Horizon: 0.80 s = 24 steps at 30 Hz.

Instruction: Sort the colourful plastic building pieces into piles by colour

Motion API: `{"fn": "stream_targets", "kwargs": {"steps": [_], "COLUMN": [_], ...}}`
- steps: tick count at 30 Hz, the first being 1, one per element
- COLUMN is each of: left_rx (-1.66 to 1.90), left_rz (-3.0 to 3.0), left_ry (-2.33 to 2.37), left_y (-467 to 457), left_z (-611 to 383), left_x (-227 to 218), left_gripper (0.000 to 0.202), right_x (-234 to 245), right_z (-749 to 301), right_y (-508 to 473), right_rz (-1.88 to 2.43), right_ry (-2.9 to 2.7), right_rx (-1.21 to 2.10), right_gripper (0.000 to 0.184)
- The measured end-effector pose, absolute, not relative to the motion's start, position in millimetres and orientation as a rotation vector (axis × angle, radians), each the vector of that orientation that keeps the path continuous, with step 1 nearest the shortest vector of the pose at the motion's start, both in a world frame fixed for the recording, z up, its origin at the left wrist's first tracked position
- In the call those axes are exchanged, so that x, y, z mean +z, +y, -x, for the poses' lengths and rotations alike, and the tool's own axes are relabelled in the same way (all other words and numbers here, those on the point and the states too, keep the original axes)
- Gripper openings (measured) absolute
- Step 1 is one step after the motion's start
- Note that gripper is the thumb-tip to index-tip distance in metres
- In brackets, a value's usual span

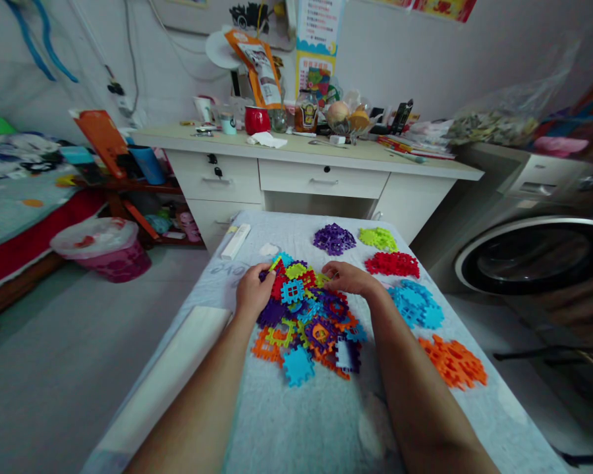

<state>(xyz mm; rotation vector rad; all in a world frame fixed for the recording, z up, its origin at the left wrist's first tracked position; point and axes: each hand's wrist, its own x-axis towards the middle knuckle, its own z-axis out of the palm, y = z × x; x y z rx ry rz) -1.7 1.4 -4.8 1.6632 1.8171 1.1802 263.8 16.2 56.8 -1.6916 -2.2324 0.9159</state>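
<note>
Lift lime piece (276, 263), pinched in left grip (254, 289), clear of mixed pile (299, 364); cannot tell hold of right grip (350, 277) there.

Wht desk (286, 176) w/ jar (306, 114), prob. glass.

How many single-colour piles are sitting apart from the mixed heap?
5: purple pile beyond the mixed heap, lime pile right of it, then red pile, blue pile and orange pile, progressively nearer along the right side.
</note>
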Motion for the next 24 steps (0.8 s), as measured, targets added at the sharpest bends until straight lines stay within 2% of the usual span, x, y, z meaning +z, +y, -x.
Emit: {"fn": "stream_targets", "kwargs": {"steps": [9,18,24], "left_rx": [1.165,1.145,1.112], "left_rz": [-1.662,-1.682,-1.677], "left_ry": [1.835,1.871,1.883], "left_y": [1.8,0.9,-0.3], "left_z": [0.7,-0.3,-0.1], "left_x": [-3.7,-1.6,0.3], "left_gripper": [0.03,0.033,0.033], "right_x": [54.2,78.9,87.5], "right_z": [-267.5,-277.9,-305.7], "right_y": [20.3,40.1,83.9], "right_rz": [1.709,1.694,1.975], "right_ry": [-2.261,-2.283,-2.153], "right_rx": [0.663,0.479,0.125], "right_gripper": [0.044,0.039,0.049]}}
